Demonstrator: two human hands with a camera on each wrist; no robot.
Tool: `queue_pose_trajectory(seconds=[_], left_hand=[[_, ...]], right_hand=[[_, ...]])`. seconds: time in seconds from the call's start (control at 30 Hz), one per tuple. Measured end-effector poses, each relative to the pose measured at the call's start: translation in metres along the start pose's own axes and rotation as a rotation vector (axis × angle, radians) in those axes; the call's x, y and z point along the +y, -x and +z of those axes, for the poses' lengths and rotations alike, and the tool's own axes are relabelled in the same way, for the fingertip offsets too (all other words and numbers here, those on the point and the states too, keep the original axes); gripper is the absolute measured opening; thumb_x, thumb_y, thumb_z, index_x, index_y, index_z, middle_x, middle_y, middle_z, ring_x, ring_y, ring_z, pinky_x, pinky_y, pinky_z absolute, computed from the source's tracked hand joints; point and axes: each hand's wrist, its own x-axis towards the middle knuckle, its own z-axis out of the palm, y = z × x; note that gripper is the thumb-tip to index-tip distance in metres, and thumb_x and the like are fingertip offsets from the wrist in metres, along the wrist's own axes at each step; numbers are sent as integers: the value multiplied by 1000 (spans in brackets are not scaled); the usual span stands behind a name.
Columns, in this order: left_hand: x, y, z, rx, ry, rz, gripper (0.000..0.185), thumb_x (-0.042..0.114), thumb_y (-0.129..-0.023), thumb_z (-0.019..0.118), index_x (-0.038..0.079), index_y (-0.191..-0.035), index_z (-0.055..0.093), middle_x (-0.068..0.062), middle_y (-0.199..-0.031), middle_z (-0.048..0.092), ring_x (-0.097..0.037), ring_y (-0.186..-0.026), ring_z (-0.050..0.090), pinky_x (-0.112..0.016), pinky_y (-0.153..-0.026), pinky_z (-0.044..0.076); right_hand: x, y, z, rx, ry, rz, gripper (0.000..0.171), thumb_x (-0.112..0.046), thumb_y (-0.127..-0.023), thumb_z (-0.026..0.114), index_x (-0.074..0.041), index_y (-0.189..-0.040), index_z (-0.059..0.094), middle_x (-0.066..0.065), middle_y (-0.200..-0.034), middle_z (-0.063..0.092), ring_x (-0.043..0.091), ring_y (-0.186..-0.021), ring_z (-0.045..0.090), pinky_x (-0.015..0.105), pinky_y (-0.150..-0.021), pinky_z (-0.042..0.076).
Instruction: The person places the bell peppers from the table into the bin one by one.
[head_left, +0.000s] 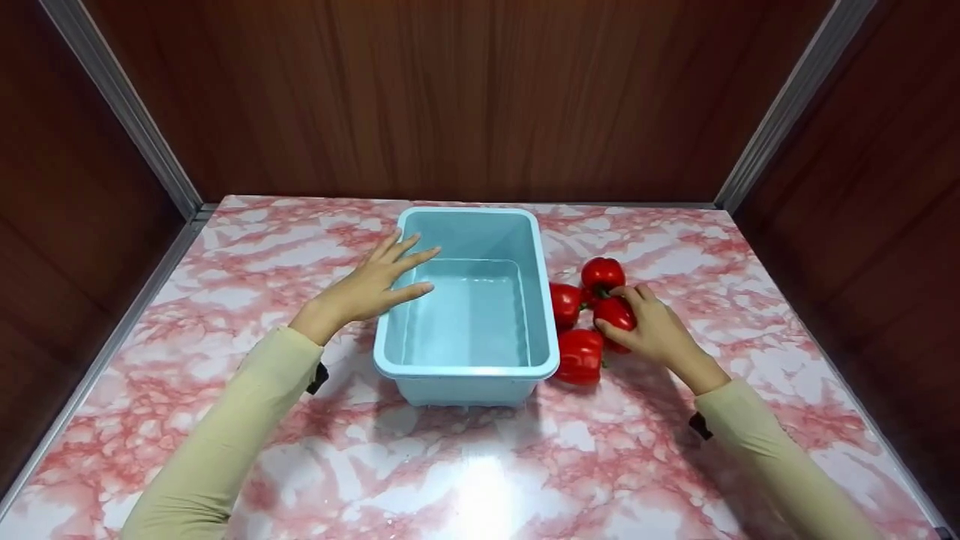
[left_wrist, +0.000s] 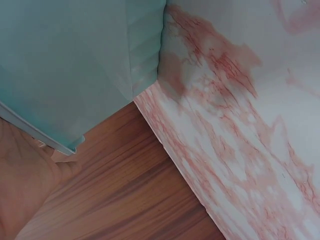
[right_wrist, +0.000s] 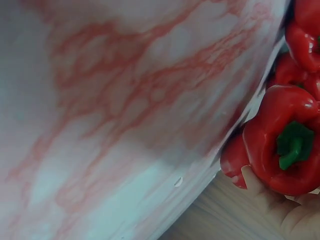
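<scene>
Head view shows your right hand [head_left: 660,330] curled around one glossy red bell pepper [head_left: 615,313] beside the light blue rectangular plastic tub [head_left: 466,367]; your left hand [head_left: 371,289] rests flat-fingered on the tub's left rim.

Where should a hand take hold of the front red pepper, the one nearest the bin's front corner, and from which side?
Grip the front red pepper around its rounded body from the right, where the table is bare. The bin crowds its left side, and another pepper, held by the right hand, lies just behind.
</scene>
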Motion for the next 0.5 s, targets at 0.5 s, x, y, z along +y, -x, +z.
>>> queue_pose_trajectory(seconds=[0.5], left_hand=[[0,-1,-1,-1,-6,0,64,66,-88,38,44,-144,19,-1,-157,7,-24,-143,-12,-64,-106,8]], right_hand=[[-6,-2,-5,-3,-19,10,59,-51,-81,63,-10,-121,52,13,-107,50,30,-87,58,48,-76,51]])
